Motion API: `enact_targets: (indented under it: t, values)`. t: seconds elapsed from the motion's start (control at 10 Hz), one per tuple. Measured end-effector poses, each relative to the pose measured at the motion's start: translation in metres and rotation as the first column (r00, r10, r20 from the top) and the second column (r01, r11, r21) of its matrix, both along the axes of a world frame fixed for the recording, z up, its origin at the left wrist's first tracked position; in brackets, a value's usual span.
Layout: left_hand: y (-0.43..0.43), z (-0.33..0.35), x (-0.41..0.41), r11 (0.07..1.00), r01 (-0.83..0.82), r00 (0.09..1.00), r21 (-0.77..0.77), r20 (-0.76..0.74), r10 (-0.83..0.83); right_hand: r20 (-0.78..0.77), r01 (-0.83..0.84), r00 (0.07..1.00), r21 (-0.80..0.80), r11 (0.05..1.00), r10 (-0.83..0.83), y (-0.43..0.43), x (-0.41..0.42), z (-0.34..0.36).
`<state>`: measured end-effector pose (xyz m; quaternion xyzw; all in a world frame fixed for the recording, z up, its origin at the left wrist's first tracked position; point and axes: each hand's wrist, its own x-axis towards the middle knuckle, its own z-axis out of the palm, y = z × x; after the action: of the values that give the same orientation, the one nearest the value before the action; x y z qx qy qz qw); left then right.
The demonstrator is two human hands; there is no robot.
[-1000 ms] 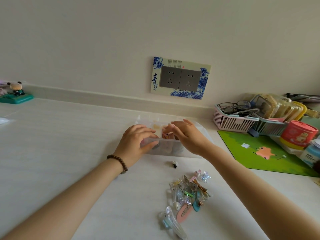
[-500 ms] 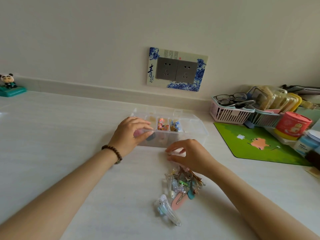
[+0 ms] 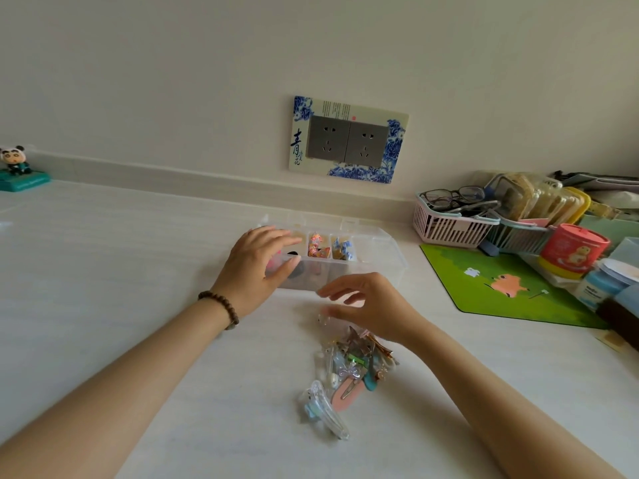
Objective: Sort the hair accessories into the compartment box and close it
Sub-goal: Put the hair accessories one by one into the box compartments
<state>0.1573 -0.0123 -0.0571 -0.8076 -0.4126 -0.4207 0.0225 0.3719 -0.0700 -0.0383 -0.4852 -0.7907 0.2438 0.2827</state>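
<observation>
A clear compartment box (image 3: 390, 257) stands open on the white counter, lid tipped back. Orange-red pieces (image 3: 316, 246) and blue-white pieces (image 3: 342, 249) fill two middle compartments. My left hand (image 3: 257, 266) grips the box's left end, fingers over the top and thumb on the front wall. My right hand (image 3: 368, 305) hovers just in front of the box with its fingers apart. A tiny clip (image 3: 323, 319) lies at its thumb tip. Below it sits a pile of hair clips (image 3: 352, 363), with a pink snap clip (image 3: 345, 392) and a large clear clip (image 3: 325, 406) nearest me.
A green mat (image 3: 501, 288) lies to the right. Behind it are a pink basket (image 3: 449, 229) holding glasses, a red tub (image 3: 572, 250) and more containers. A panda figurine (image 3: 15, 167) stands at the far left by the wall. A double socket (image 3: 347, 141) is on the wall.
My right hand left the box and came down to the counter between the box and the clip pile, fingers now spread. My left hand stayed on the box.
</observation>
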Motion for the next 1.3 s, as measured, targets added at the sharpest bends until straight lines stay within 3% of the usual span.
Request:
enact_targets:
  t: [0.1,0.2,0.3,0.5,0.6,0.7,0.8,0.9,1.0,1.1,1.2,1.3]
  values:
    - [0.001,-0.002,-0.009,0.999,-0.023,0.999,-0.038,0.024,0.023,0.105,-0.016,0.994,0.039,0.999,0.012,0.002,-0.009,-0.009]
    - [0.001,-0.006,-0.014,0.994,-0.029,0.999,-0.105,0.027,0.032,0.072,-0.007,0.997,0.037,0.999,0.004,0.003,-0.011,-0.013]
    - [0.002,-0.007,-0.015,0.991,-0.014,0.999,-0.132,0.042,0.019,0.000,-0.023,1.000,0.072,0.997,0.023,0.001,-0.013,-0.004]
    - [0.000,-0.004,-0.015,0.982,-0.002,1.000,-0.187,0.030,0.008,-0.313,0.090,0.950,0.232,0.969,-0.013,0.028,-0.034,0.042]
    - [-0.002,-0.004,-0.014,0.982,0.005,0.999,-0.187,0.043,0.003,-0.278,0.112,0.959,0.223,0.968,-0.046,0.050,-0.047,0.041]
    - [-0.001,-0.004,-0.015,0.983,0.010,0.999,-0.182,0.040,-0.003,-0.119,0.097,0.990,0.193,0.976,-0.075,0.062,-0.049,0.033]
    - [0.001,-0.005,-0.015,0.985,0.001,1.000,-0.172,0.024,0.003,-0.109,0.119,0.990,0.253,0.960,-0.094,0.048,-0.038,0.035]
    - [0.003,-0.007,-0.014,0.989,-0.008,1.000,-0.145,0.023,0.012,-0.175,0.027,0.984,0.216,0.976,0.011,0.018,-0.020,0.039]
    - [0.003,-0.007,-0.011,0.993,-0.025,0.999,-0.114,0.030,0.028,-0.131,-0.159,0.979,0.003,0.987,0.158,-0.015,-0.004,0.037]
    - [0.003,-0.008,-0.010,0.994,-0.024,0.999,-0.104,0.035,0.028,0.011,-0.269,0.962,-0.134,0.954,0.273,-0.039,0.002,0.033]
    - [0.003,-0.008,-0.010,0.994,-0.026,0.999,-0.102,0.032,0.030,0.057,-0.339,0.932,-0.214,0.916,0.358,-0.054,0.000,0.027]
    - [0.003,-0.008,-0.010,0.994,-0.030,0.999,-0.107,0.032,0.034,0.127,-0.369,0.909,-0.200,0.908,0.397,-0.061,-0.006,0.021]
